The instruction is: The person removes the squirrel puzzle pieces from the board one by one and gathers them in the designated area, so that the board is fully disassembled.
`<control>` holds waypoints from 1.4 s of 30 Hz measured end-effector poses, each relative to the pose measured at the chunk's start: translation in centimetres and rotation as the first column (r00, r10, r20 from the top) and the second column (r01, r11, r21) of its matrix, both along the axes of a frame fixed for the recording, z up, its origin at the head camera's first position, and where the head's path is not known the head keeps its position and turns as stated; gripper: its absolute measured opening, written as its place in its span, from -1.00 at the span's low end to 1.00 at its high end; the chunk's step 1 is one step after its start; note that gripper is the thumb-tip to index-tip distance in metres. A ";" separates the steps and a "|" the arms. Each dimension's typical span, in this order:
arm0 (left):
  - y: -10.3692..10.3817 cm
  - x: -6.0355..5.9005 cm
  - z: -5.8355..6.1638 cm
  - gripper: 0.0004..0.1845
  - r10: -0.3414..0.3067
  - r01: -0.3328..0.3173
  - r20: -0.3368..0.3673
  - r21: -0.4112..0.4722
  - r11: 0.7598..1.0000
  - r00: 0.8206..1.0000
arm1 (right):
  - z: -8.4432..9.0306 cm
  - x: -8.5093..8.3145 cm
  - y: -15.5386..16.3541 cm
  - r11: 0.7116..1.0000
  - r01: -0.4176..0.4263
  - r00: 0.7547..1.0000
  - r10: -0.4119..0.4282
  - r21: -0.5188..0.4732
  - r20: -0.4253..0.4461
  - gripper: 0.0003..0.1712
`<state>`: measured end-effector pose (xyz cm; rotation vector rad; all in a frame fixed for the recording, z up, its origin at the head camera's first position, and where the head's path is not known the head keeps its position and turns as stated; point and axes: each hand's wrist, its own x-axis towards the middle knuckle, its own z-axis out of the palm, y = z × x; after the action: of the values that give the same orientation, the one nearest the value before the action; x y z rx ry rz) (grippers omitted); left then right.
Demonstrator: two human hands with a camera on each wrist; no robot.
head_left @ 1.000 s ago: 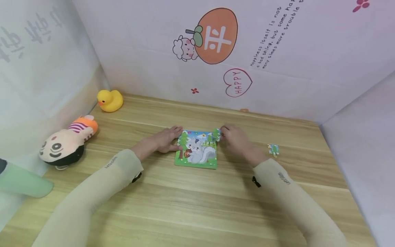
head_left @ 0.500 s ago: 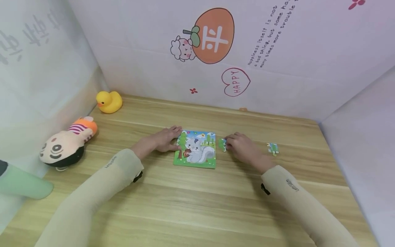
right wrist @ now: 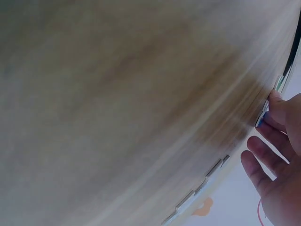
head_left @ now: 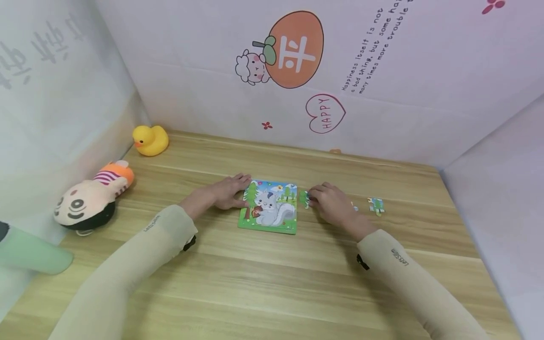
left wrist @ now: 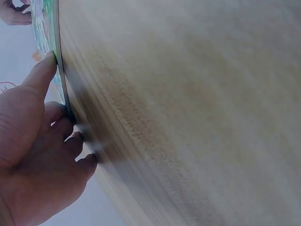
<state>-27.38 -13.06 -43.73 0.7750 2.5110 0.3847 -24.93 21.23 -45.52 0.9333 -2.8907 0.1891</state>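
My left hand [head_left: 227,191] lies flat on the table [head_left: 263,278], fingers straight, thumb and fingertips pressed against the left edge of the puzzle [head_left: 269,206]; the forearm runs back toward me from the near left. My right hand [head_left: 333,204] rests just right of the puzzle, fingers curled down and pinching a green piece [head_left: 304,199] that lies on the wood beside the puzzle's right edge. Another piece [head_left: 376,205] sits farther right, apart from that hand. Both sleeves angle inward. At the far left are a duck [head_left: 149,140] and a doll [head_left: 91,197].
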 end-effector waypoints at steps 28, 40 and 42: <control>2.0 0.3 1.7 -0.30 -0.046 0.054 -0.096 0.083 0.995 0.994 | 0.8 2.8 -4.1 0.997 -0.020 0.996 0.027 -0.077 0.081 -0.51; 4.0 2.7 1.1 -0.17 -0.253 0.252 -0.092 -0.021 0.968 0.963 | 0.4 3.7 -5.5 0.998 -0.042 0.987 0.047 -0.036 0.156 -0.32; 3.9 2.8 0.9 -0.20 -0.261 0.259 -0.089 -0.024 0.965 0.961 | 0.4 3.8 -5.5 0.998 -0.039 0.987 0.045 -0.043 0.155 -0.34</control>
<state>-24.60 -9.17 -42.87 1.1247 2.4477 0.2468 -21.14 15.73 -45.16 1.0166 -2.9967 0.3368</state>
